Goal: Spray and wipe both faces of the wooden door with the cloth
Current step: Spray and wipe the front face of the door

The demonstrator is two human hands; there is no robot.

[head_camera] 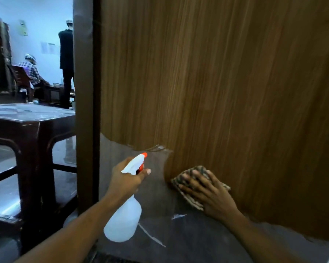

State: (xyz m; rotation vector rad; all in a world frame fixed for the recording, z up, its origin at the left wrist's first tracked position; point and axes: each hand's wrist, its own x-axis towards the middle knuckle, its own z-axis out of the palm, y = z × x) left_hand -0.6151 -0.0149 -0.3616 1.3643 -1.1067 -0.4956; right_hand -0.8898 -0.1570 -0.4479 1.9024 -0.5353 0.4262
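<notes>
Low on the door, my right hand (213, 194) lies flat, fingers spread over the checked cloth (193, 202). It presses the cloth against the wooden door (217, 82) where brown veneer meets a dull grey patch; spread so, I judge, to keep the whole cloth in contact. My left hand (124, 180) grips the spray bottle (123, 221) by its neck, nozzle aimed at the grey patch beside the cloth, ready to wet it. Past the door's edge stands a dark table (27, 126).
</notes>
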